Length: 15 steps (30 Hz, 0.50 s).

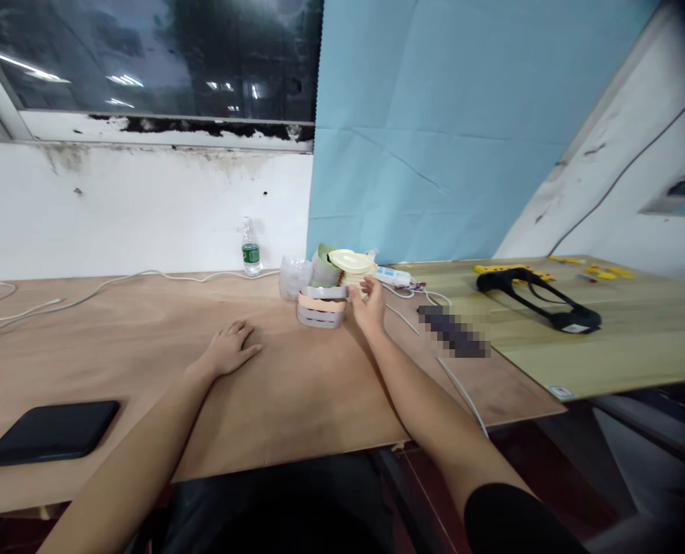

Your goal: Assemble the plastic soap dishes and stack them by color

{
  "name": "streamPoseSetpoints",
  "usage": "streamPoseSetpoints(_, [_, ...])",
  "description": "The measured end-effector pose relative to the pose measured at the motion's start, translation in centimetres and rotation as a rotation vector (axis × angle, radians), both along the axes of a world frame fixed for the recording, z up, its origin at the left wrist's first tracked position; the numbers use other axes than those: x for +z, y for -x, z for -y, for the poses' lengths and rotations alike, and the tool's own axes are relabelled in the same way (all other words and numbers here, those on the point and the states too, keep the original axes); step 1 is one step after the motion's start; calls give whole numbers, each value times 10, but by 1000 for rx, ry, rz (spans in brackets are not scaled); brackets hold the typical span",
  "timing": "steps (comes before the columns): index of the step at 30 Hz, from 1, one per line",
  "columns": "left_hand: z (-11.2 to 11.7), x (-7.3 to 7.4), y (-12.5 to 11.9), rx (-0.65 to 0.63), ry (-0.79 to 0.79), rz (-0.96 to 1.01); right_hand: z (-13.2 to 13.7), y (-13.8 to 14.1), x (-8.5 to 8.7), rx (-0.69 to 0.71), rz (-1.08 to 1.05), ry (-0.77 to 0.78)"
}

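R hand (369, 306) nr stacked containers (321, 309)

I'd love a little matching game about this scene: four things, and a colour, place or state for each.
Things:
1. bottle
2. right hand
3. flat object
4. left hand

Descriptions:
A. palm down on the table
B. black, at the picture's lower left
C. beside the grey-and-peach containers
D. upright, near the white wall

Pairs: 1-D; 2-C; 3-B; 4-A
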State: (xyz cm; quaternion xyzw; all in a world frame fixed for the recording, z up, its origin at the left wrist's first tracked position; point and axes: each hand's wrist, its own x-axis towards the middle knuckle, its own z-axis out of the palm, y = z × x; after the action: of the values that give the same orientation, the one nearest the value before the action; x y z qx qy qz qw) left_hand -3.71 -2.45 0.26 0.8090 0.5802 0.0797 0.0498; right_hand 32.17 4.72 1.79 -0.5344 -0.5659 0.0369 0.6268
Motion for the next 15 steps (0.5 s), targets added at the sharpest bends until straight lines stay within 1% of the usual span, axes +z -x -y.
streamPoseSetpoints(3, [0, -1, 0, 0, 0, -1, 0, -7, 11, 20, 83, -47])
streamPoseSetpoints(7, [1, 1, -1, 8, 10, -9, -4, -6, 23, 84, 199, 15])
streamPoseSetpoints(11, [2, 2, -1, -1, 1, 1, -5, 0, 25, 128, 233, 44])
streamPoseSetpoints(15, [1, 1, 0, 5, 0, -8, 2, -1, 25, 146, 217, 36])
